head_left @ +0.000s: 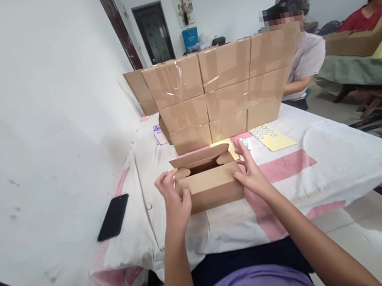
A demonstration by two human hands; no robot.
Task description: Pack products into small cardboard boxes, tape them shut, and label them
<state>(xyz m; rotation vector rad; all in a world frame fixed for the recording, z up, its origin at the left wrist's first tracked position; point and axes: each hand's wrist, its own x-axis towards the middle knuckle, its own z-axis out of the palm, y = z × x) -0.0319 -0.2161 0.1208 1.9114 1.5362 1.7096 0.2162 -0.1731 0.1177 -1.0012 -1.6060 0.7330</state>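
In front of me on the table stands a small brown cardboard box [216,189]. Its top is open, with the rear flap standing up and rounded side tabs folded partly over the opening. My left hand [174,196] grips the box's left end, thumb on the front edge and fingers bent around the corner. At the opposite end, my right hand [249,169] has its thumb pressed on the front corner and its other fingers extended along the side. What is inside the box is hidden in shadow.
A wall of taped cardboard boxes [226,90] stands behind. A yellow sheet of stickers [274,137] lies right, and a black phone [113,217] lies left on the white-and-pink tablecloth [313,185]. Beyond the wall sits a person [308,55]; others are farther back.
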